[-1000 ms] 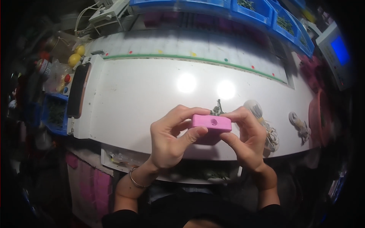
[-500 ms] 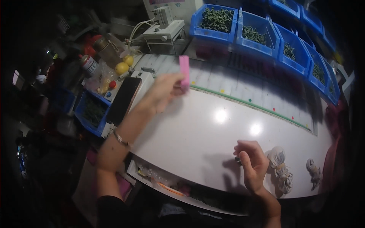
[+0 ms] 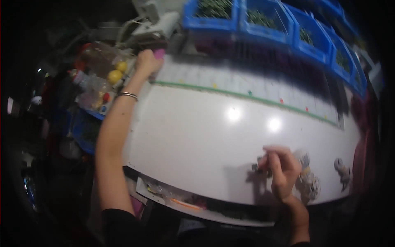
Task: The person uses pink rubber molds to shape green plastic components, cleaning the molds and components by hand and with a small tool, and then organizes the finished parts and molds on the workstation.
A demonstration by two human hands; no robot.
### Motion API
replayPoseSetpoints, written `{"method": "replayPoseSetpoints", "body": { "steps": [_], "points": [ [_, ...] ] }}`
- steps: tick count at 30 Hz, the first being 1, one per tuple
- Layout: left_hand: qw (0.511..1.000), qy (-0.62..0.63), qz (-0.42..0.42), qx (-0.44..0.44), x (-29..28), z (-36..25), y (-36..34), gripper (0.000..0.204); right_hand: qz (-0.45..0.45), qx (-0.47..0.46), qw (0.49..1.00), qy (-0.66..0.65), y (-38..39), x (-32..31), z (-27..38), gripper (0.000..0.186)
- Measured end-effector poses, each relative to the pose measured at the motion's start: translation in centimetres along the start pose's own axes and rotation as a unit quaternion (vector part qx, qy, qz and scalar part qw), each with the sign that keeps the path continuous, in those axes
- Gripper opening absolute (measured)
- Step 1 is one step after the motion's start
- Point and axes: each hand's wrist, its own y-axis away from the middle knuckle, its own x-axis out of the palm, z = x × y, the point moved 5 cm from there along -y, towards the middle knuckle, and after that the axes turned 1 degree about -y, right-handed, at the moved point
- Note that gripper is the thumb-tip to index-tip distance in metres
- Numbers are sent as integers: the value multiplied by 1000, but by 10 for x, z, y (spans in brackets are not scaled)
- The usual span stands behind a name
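My left hand (image 3: 148, 61) is stretched to the back left of the white worktop, its fingers closed on a pink block (image 3: 159, 53), close to a small white stand. My right hand (image 3: 281, 166) hangs curled near the right front, thumb and fingertips drawn together beside a small grey-green sprig-like piece (image 3: 257, 166); whether it grips that piece is unclear in the blur. A bundle of white strands (image 3: 309, 183) lies partly behind this hand, and a smaller bundle (image 3: 342, 173) is farther right.
Blue bins (image 3: 263, 20) with green pieces run along the back. At left are yellow round objects (image 3: 115, 77), bags and another blue bin (image 3: 84, 136). A white apparatus (image 3: 156, 29) stands at the back. An open drawer (image 3: 173, 201) sits below the worktop (image 3: 189, 136); pink fabric-like material edges the right side.
Both hands held the pink block in front; my left hand has carried it to the back left, while my right hand released it and stayed near the front right. The view has swung leftward.
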Motion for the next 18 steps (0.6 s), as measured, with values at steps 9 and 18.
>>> {"method": "replayPoseSetpoints", "body": {
  "steps": [9, 18],
  "points": [
    [917, 283, 90, 264, -47, -158, 166, 33, 40, -119, 949, 290, -25, -31, 19, 20],
    [830, 457, 254, 196, -46, -205, 240, 16, 148, -118, 865, 464, -18, -19, -1, 25]
  ]
}}
